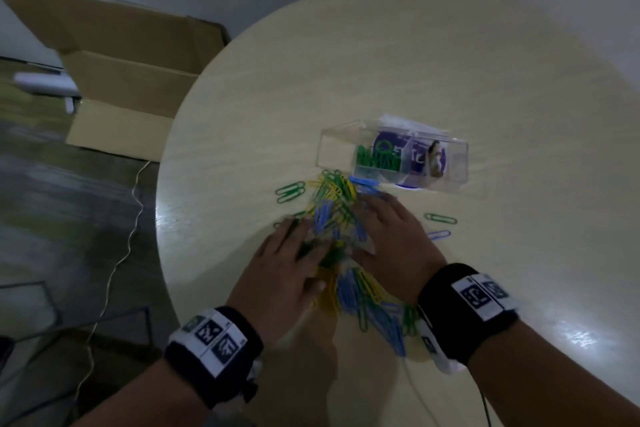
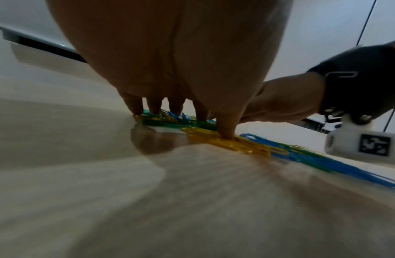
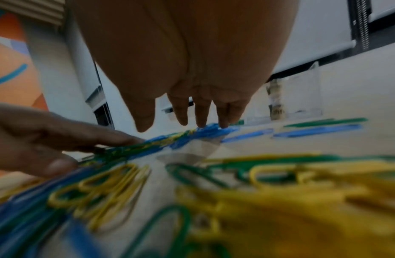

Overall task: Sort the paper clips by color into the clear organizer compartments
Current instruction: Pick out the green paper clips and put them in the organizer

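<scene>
A mixed pile of green, yellow and blue paper clips [image 1: 334, 204] lies on the round table [image 1: 381, 62], trailing toward me between my wrists. Just beyond it stands the clear organizer [image 1: 450, 163], with green clips [image 1: 377, 159] in one compartment. My left hand [image 1: 304, 253] lies flat on the pile's left side, fingertips [image 2: 134, 110] pressing on clips and thumb on yellow clips [image 2: 227, 143]. My right hand [image 1: 370, 229] rests flat on the right side, its straight fingers [image 3: 200, 115] touching blue clips [image 3: 209, 131]. Neither hand holds a clip.
Stray clips lie apart from the pile: green ones [image 1: 290, 191] on the left, a green one [image 1: 440, 218] and a blue one [image 1: 438, 235] on the right. An open cardboard box [image 1: 131, 73] and a cable [image 1: 114, 270] sit on the floor left of the table edge.
</scene>
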`<state>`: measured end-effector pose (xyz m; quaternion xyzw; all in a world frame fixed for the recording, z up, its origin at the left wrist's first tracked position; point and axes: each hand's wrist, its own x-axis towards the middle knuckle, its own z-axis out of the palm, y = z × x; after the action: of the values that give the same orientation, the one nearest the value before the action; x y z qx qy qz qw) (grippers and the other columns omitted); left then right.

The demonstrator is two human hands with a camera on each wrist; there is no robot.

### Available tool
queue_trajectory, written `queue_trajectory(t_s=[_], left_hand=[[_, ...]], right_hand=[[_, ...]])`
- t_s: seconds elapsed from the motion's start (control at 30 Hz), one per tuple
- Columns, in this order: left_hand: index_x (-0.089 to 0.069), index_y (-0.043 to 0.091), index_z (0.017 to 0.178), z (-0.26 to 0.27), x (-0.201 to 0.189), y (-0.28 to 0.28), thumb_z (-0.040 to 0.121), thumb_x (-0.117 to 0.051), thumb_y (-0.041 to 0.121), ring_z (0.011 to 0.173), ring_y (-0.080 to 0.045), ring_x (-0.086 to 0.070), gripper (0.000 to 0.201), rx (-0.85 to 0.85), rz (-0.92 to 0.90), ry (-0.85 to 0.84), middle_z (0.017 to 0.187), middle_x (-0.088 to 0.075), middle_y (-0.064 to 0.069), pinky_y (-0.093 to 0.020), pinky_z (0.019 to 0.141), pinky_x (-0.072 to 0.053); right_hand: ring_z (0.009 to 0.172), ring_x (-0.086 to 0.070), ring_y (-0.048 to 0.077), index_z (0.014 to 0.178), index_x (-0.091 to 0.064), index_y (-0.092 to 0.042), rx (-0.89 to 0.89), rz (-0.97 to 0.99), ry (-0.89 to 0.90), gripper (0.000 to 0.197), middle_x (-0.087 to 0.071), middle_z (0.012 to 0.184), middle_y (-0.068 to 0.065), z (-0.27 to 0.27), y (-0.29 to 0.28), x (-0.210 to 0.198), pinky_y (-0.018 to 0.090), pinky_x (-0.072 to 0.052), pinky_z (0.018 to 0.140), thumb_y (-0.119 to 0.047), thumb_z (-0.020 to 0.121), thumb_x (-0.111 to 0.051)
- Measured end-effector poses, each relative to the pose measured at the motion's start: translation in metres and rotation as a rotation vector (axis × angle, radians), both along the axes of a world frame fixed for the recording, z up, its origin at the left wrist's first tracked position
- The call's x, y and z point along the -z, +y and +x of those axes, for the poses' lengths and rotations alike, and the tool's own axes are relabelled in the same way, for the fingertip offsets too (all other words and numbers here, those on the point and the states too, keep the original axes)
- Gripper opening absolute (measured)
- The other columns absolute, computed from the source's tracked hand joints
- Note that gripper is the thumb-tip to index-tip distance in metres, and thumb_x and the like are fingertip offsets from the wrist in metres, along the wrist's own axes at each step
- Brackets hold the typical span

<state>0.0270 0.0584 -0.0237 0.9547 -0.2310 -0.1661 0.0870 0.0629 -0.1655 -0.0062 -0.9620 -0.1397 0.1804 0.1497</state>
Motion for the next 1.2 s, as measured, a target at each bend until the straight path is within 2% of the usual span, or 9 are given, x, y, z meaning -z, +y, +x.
queue_trajectory(t_s=[0.1,0.2,0.3,0.47,0.6,0.77,0.87,1.0,1.2], left_hand=[[-0.026,0.045,0.145,-0.012,-0.003,0.004,0.093,-0.033,0.061,0.149,-0.031,-0.01,0.056,-0.014,0.001,0.024,0.162,-0.013,0.0,-0.047,0.117,-0.024],[-0.044,0.042,0.135,-0.005,-0.01,0.013,0.093,-0.037,0.058,0.14,-0.024,-0.031,0.045,-0.094,-0.087,0.003,0.151,-0.037,0.006,-0.045,0.109,-0.034],[-0.056,0.031,0.128,0.019,-0.012,0.017,0.096,-0.044,0.038,0.124,-0.024,-0.045,0.036,-0.174,-0.189,-0.137,0.138,-0.052,0.003,-0.044,0.098,-0.044],[-0.035,0.019,0.146,0.051,-0.005,-0.01,0.1,-0.042,0.03,0.144,-0.027,-0.024,0.048,0.024,-0.099,-0.082,0.157,-0.028,-0.003,-0.043,0.111,-0.035],[-0.021,0.023,0.151,0.034,-0.002,-0.007,0.099,-0.038,0.04,0.15,-0.022,-0.001,0.057,0.05,-0.034,0.023,0.163,-0.009,0.0,-0.038,0.119,-0.018],[-0.038,0.031,0.141,0.002,-0.006,0.004,0.093,-0.043,0.047,0.147,-0.023,-0.018,0.051,0.073,-0.093,0.023,0.158,-0.027,0.003,-0.042,0.115,-0.03],[-0.055,0.03,0.13,0.009,-0.009,0.011,0.093,-0.051,0.035,0.133,-0.021,-0.04,0.037,-0.009,-0.22,-0.053,0.142,-0.049,0.004,-0.042,0.105,-0.041],[-0.068,0.02,0.114,0.051,-0.012,0.025,0.085,-0.057,0.005,0.099,-0.029,-0.053,0.035,-0.178,-0.289,-0.24,0.114,-0.065,-0.002,-0.042,0.084,-0.05],[-0.071,0.017,0.108,0.088,0.0,0.023,0.087,-0.062,0.013,0.093,-0.031,-0.056,0.023,-0.138,-0.181,-0.191,0.106,-0.066,-0.003,-0.042,0.08,-0.05]], right_hand=[[0.147,0.002,0.029,0.144,-0.025,-0.044,-0.056,-0.069,0.056,0.07,-0.007,0.16,-0.003,-0.015,-0.004,0.007,0.048,-0.015,0.116,-0.07,0.081,-0.041],[0.145,-0.014,0.032,0.132,-0.045,-0.048,-0.061,-0.047,0.05,0.064,-0.026,0.155,-0.001,-0.033,-0.022,-0.002,0.048,-0.026,0.114,-0.078,0.075,-0.038],[0.138,-0.033,0.031,0.121,-0.061,-0.04,0.002,0.039,-0.071,0.049,-0.043,0.146,-0.002,-0.029,-0.031,-0.008,0.046,-0.035,0.109,-0.065,0.08,-0.049],[0.142,-0.028,0.028,0.141,-0.044,-0.018,-0.024,0.048,-0.083,0.059,-0.04,0.15,0.002,0.012,0.004,0.003,0.047,-0.031,0.112,-0.048,0.09,-0.046],[0.147,-0.008,0.03,0.143,-0.033,-0.037,-0.08,-0.125,-0.003,0.068,-0.015,0.159,0.002,-0.004,0.002,0.009,0.049,-0.022,0.116,-0.069,0.084,-0.041],[0.143,-0.019,0.03,0.129,-0.047,-0.051,0.033,-0.107,0.052,0.067,-0.026,0.154,-0.001,-0.049,-0.029,-0.005,0.05,-0.026,0.113,-0.084,0.071,-0.033],[0.133,-0.036,0.033,0.114,-0.063,-0.043,0.128,-0.067,-0.067,0.052,-0.046,0.141,0.0,-0.048,-0.039,-0.008,0.051,-0.036,0.106,-0.073,0.075,-0.047],[0.119,-0.052,0.032,0.118,-0.065,-0.023,0.111,0.056,-0.24,0.037,-0.061,0.128,0.001,-0.011,-0.024,-0.006,0.048,-0.045,0.098,-0.03,0.084,-0.053],[0.11,-0.049,0.034,0.129,-0.055,-0.013,-0.032,-0.085,-0.139,0.046,-0.054,0.135,0.003,0.035,0.023,0.005,0.046,-0.045,0.094,-0.016,0.083,-0.048]])
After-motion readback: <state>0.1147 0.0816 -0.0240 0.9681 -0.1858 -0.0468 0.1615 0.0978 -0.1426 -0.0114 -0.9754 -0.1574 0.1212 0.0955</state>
